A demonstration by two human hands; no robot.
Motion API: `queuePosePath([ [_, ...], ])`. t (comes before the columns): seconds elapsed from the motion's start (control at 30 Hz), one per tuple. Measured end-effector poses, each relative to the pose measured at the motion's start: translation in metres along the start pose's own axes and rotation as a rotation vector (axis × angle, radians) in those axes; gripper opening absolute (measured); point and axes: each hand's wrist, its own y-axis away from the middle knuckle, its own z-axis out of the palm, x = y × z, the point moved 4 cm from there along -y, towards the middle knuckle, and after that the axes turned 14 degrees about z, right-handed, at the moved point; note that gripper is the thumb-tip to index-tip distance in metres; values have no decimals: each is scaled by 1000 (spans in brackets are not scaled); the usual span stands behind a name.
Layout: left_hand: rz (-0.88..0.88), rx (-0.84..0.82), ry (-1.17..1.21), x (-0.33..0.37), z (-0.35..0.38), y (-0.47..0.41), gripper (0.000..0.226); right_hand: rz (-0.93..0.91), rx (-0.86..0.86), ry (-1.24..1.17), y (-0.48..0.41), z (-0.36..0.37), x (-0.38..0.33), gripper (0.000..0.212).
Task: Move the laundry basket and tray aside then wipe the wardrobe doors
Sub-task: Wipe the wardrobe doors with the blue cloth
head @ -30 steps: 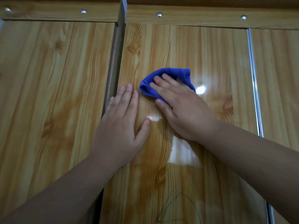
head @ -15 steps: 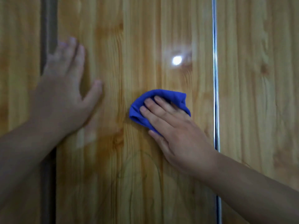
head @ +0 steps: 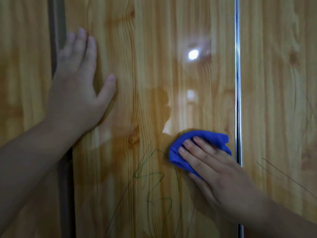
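A glossy wood-grain wardrobe door [head: 151, 66] fills the middle of the view. My right hand [head: 217, 172] presses a bunched blue cloth [head: 205, 140] flat against the door's lower right part, close to a metal strip. Fingers lie over the cloth; most of it sticks out above and left of them. My left hand [head: 78, 86] rests flat on the door's left edge, fingers spread and pointing up, holding nothing. Green scribble marks [head: 154, 176] run across the door just left of and below the cloth. The laundry basket and tray are out of view.
A dark gap [head: 56, 40] separates this door from another wood-grain door [head: 22, 66] on the left. A vertical shiny metal strip [head: 238, 83] divides it from the right-hand door [head: 277, 83], which bears thin scratch lines. A lamp's reflection [head: 193, 54] glares on the middle door.
My right hand has slid the blue cloth down the door and to the right, toward the metal strip. The view has dropped lower on the doors, and the green scribbles have come into sight.
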Motion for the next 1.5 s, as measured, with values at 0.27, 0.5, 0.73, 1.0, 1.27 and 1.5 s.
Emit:
queuePosePath([
  [0.27,29,118,-39,18,-3,-5,78,11,62,4,-144,-36,-41,57],
  [0.5,25,111,-48,21,-5,-7,81,-20,139,17,-247,-51,-77,55],
  [0.73,17,90,-72,17,-6,-4,76,-21,132,-4,-231,-47,-74,56],
  [1.0,-6,55,-116,15,-2,-2,77,24,73,41,-101,-19,-35,57],
  [1.27,6,69,-103,12,4,-1,76,40,41,5,-9,9,-10,56],
  [1.5,-31,-16,-8,29,-17,1,71,144,39,-60,-7,-3,-19,52],
])
